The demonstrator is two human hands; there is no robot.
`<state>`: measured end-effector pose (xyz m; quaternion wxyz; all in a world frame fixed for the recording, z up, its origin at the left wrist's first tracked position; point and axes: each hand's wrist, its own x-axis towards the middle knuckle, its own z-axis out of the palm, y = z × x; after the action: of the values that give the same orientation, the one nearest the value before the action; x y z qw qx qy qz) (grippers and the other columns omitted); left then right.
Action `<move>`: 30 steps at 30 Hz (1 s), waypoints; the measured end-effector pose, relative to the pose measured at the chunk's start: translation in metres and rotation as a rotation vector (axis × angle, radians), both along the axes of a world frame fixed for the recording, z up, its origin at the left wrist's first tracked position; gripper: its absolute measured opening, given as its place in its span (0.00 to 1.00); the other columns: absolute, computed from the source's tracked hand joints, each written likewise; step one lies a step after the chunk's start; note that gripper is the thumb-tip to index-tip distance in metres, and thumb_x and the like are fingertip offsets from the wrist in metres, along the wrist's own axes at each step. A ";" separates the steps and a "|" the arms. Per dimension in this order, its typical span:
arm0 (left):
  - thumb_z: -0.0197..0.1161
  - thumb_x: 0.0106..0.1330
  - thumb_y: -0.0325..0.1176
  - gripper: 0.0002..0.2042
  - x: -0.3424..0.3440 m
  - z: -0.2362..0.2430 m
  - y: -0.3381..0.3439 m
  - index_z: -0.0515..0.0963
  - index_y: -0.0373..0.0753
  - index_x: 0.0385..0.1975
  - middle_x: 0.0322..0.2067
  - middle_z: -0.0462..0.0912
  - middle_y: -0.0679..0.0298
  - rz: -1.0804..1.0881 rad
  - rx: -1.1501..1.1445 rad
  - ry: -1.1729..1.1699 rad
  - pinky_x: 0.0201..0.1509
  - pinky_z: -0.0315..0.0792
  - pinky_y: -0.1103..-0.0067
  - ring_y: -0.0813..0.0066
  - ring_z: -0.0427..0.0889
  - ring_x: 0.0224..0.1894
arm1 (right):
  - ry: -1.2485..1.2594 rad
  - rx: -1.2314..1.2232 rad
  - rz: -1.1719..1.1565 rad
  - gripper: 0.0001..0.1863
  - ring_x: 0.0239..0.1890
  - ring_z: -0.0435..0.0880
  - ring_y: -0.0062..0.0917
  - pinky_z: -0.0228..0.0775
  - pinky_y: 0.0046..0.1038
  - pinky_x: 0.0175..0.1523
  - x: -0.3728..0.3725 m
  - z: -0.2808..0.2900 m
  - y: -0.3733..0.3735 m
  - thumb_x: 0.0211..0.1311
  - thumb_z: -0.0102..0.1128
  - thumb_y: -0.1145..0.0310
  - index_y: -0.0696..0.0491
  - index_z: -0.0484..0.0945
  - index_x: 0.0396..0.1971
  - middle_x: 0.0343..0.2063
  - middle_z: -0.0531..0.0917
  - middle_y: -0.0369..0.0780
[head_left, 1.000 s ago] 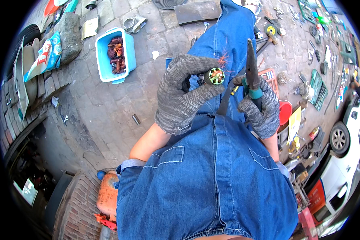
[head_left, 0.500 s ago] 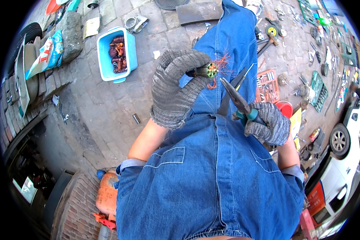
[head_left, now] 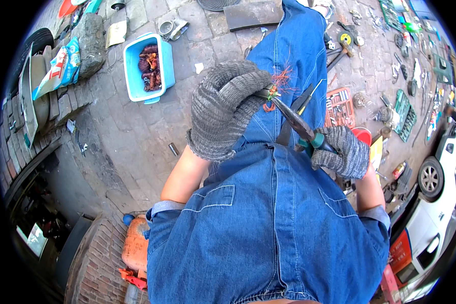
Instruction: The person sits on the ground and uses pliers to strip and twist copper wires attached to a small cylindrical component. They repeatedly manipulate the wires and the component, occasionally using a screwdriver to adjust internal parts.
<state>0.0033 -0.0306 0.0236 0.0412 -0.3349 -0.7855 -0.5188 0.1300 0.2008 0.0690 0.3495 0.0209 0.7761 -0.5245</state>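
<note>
My left hand (head_left: 223, 109), in a grey knit glove, is closed around a small motor armature (head_left: 270, 93) with a green slotted end. Loose red-copper wire strands (head_left: 283, 77) fan out from that end above my lap. In a matching glove, my right hand (head_left: 343, 152) grips long-nose pliers (head_left: 296, 121) with dark green handles. Their tips meet the armature's wired end; whether they pinch a strand is too small to tell. A dark pointed tool with a yellow stripe (head_left: 304, 106) lies across my denim-covered leg, just behind the pliers.
A light-blue tub (head_left: 168, 66) holding copper windings (head_left: 151, 68) stands on the paving at left. Red and green tool cases (head_left: 404, 114), a hammer (head_left: 345, 49) and scattered parts lie at right. A white car (head_left: 430, 223) stands far right, an orange tank (head_left: 136, 245) lower left.
The plier tips have moved up and left onto the armature's end. My left hand has turned, so the green end no longer faces up as openly.
</note>
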 end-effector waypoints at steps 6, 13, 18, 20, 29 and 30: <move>0.68 0.43 0.27 0.16 0.000 -0.001 -0.001 0.81 0.44 0.36 0.35 0.81 0.62 -0.006 -0.019 -0.003 0.42 0.74 0.73 0.65 0.80 0.38 | 0.016 0.028 0.029 0.17 0.26 0.82 0.23 0.71 0.25 0.33 0.002 -0.002 0.003 0.54 0.64 0.54 0.52 0.79 0.36 0.20 0.82 0.34; 0.69 0.42 0.29 0.17 -0.002 -0.001 -0.003 0.81 0.48 0.36 0.35 0.80 0.63 -0.040 -0.089 0.060 0.41 0.75 0.73 0.66 0.80 0.39 | 0.055 0.024 0.041 0.18 0.27 0.83 0.24 0.72 0.26 0.34 0.004 -0.007 0.005 0.54 0.64 0.55 0.53 0.79 0.37 0.22 0.82 0.36; 0.69 0.42 0.29 0.17 -0.003 0.000 -0.004 0.81 0.48 0.36 0.35 0.80 0.64 -0.055 -0.081 0.033 0.40 0.76 0.74 0.67 0.80 0.39 | 0.022 0.003 0.026 0.18 0.27 0.82 0.26 0.72 0.27 0.34 -0.001 -0.001 0.005 0.54 0.64 0.55 0.53 0.79 0.37 0.24 0.83 0.37; 0.69 0.42 0.29 0.17 -0.003 -0.001 -0.005 0.81 0.47 0.36 0.36 0.81 0.64 -0.063 -0.089 0.035 0.40 0.76 0.74 0.67 0.80 0.39 | 0.085 -0.007 -0.008 0.18 0.27 0.82 0.27 0.72 0.28 0.33 0.005 -0.008 0.006 0.53 0.65 0.55 0.53 0.79 0.36 0.24 0.82 0.38; 0.71 0.46 0.26 0.20 0.002 0.016 -0.006 0.80 0.41 0.42 0.36 0.80 0.62 -0.082 -0.145 -0.145 0.37 0.76 0.79 0.76 0.80 0.34 | 0.249 0.405 0.028 0.16 0.31 0.80 0.36 0.70 0.33 0.38 0.010 -0.012 -0.006 0.48 0.67 0.59 0.53 0.79 0.34 0.28 0.81 0.43; 0.71 0.46 0.27 0.19 0.002 0.016 -0.006 0.80 0.41 0.42 0.36 0.80 0.62 -0.085 -0.159 -0.111 0.37 0.76 0.79 0.76 0.80 0.34 | 0.248 0.433 0.022 0.16 0.31 0.80 0.36 0.70 0.33 0.38 0.010 -0.012 -0.006 0.48 0.67 0.59 0.53 0.80 0.34 0.28 0.81 0.42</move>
<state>0.0055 -0.0368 0.0395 -0.0510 -0.3408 -0.8104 -0.4739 0.1397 0.1945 0.0567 0.2445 0.0221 0.9075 -0.3408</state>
